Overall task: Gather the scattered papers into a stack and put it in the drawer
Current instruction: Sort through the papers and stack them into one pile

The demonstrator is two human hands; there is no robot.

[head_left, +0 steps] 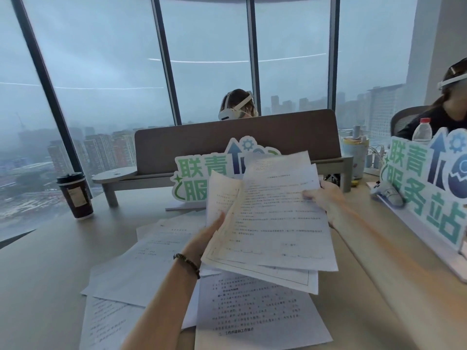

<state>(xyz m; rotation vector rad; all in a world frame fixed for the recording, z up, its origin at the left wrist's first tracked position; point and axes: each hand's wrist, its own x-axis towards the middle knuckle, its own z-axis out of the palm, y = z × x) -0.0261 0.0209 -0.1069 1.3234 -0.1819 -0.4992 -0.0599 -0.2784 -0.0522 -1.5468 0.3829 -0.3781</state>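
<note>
I hold a loose, fanned bundle of printed papers in the air above the desk. My left hand grips its left edge from below, thumb on top. My right hand pinches its right edge. Several more printed sheets lie scattered and overlapping on the wooden desk beneath, one large sheet nearest me. No drawer is in view.
A dark paper coffee cup stands at the left of the desk. A green-lettered sign stands behind the papers, another sign at the right. A brown divider panel crosses the back. Two people with headsets sit beyond.
</note>
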